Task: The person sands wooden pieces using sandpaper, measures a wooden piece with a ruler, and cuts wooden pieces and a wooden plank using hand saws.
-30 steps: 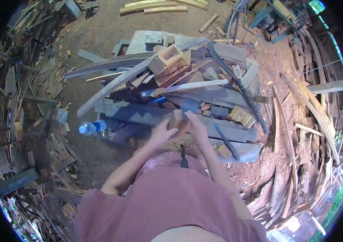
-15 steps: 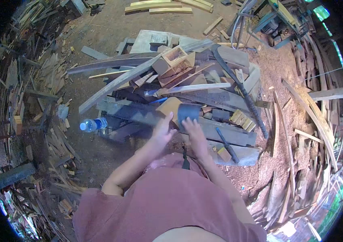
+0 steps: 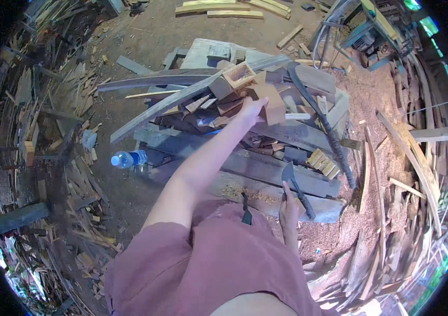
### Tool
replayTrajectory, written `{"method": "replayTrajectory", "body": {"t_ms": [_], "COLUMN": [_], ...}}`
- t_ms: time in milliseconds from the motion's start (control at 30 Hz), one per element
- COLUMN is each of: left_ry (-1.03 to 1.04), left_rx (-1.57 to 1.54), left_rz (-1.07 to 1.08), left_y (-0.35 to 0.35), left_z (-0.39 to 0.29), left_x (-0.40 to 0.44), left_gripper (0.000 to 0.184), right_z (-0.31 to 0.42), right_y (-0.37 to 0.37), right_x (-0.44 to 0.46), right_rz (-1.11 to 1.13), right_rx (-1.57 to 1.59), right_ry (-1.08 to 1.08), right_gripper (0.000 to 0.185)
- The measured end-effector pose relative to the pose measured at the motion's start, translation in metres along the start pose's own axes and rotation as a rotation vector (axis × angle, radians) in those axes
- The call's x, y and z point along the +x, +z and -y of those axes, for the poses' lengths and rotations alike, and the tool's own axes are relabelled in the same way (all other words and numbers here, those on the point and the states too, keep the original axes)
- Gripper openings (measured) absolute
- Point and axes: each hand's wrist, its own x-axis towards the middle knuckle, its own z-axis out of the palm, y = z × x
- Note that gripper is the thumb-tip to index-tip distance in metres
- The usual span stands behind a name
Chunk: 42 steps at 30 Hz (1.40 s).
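Note:
My left hand (image 3: 254, 109) reaches across the wood pile, its fingers closed on a smooth brown wooden block (image 3: 272, 104). Just beside it stands a box-like wooden piece (image 3: 241, 75) with a hollow top. Low on the right, my right hand (image 3: 289, 208) is closed on a thin, dark sheet of sandpaper (image 3: 288, 171), whose upper edge curves. A slim dark tool (image 3: 303, 196) lies on the plank next to that hand. Sawdust (image 3: 258, 196) is scattered on the plank (image 3: 218, 179) in front of me.
A water bottle (image 3: 129, 158) stands at the left of the bench. A long dark curved bar (image 3: 321, 121) crosses the pile's right side, near small stacked blocks (image 3: 323, 164). Scrap wood (image 3: 79, 174) covers the ground at left. A machine (image 3: 363, 39) stands at the far right.
My left hand has carried the wooden block forward from near my body to the pile. My right hand has left the block and drawn back right with the sandpaper. The view has shifted slightly.

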Motion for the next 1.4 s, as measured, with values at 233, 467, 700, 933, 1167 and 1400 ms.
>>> {"method": "replayTrajectory", "body": {"t_ms": [233,467,700,933,1167,1400], "left_ry": [0.129,0.136,0.141,-0.117,-0.042,-0.219], "left_rx": [0.224,0.375,0.328,0.384,0.39,0.261], "left_rz": [-0.21,-0.247,0.005,0.049,0.099,0.281], "left_y": [-0.007,-0.026,-0.041,-0.061,0.008,0.138], "left_z": [0.008,0.01,0.015,0.047,0.059,0.155], "left_x": [0.037,0.035,-0.043,-0.086,-0.044,0.056], "left_gripper": [0.05,0.068,0.051,0.035,0.029,0.028], "right_z": [-0.022,-0.019,-0.016,-0.02,-0.046,-0.07], "right_y": [0.016,0.017,0.011,0.008,-0.004,-0.064], "right_x": [0.0,0.004,0.008,0.002,-0.02,-0.008], "right_rz": [0.031,0.156,0.132,0.031,-0.041,0.073], "right_rx": [0.053,0.013,0.056,0.093,0.111,0.169], "right_ry": [-0.162,-0.103,-0.083,-0.116,-0.082,0.071], "right_gripper": [0.041,0.047,0.048,0.044,0.038,0.038]}}
